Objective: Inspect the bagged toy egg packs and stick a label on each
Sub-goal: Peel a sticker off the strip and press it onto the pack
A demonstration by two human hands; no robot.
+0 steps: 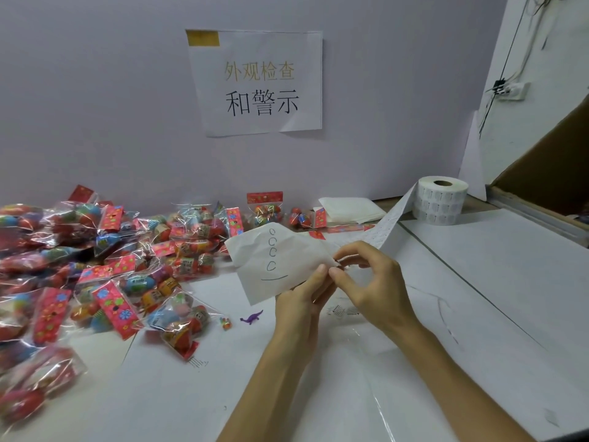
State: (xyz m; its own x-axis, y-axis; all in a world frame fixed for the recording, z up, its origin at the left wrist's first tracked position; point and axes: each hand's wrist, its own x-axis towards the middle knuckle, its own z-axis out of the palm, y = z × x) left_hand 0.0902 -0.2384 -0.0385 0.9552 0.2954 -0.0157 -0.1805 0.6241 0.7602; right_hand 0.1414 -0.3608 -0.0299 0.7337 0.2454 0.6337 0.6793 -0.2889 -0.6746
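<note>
A big pile of bagged toy egg packs (105,269) with red header cards covers the left of the white table. My left hand (302,301) pinches the edge of a crumpled white backing sheet (274,263) marked with hand-drawn circles. My right hand (366,279) meets it at the same edge, thumb and forefinger pinched together there; whether a label is between them cannot be told. A label roll (441,200) stands at the back right, and its strip (387,228) trails down toward my hands.
A small purple toy dinosaur (251,316) and a tiny coloured piece (225,323) lie loose on the table. A folded white stack (350,209) sits near the wall. A paper sign (258,84) hangs on the wall. A cardboard box (548,161) stands at the right.
</note>
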